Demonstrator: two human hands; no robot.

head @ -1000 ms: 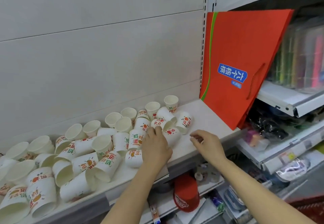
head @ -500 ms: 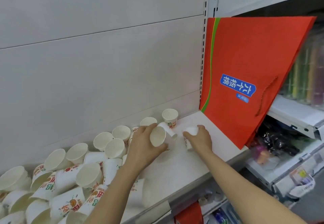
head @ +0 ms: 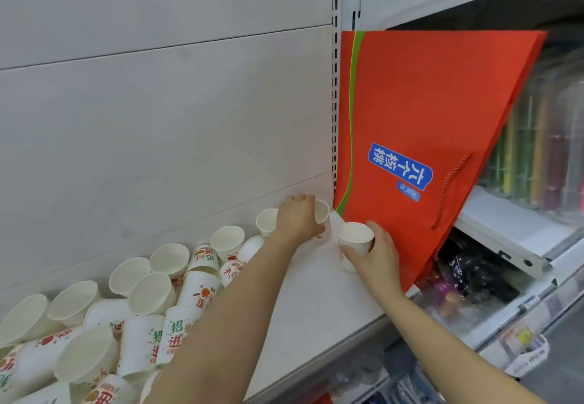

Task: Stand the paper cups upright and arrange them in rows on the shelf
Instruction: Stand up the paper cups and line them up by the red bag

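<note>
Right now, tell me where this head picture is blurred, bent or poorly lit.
Head view: light is soft and even, no glare; the wide lens bows the shelf upright; goods behind the red bag smear into colour streaks; prints on the lying cups are soft; the left hand and right hand, each gripping a cup, read clearly.

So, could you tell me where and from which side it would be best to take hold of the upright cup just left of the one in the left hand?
Grip the upright cup round its side wall just below the rim, coming from the front. Its mouth faces up, the back panel stands close behind it, and the left hand crowds its right side.
</note>
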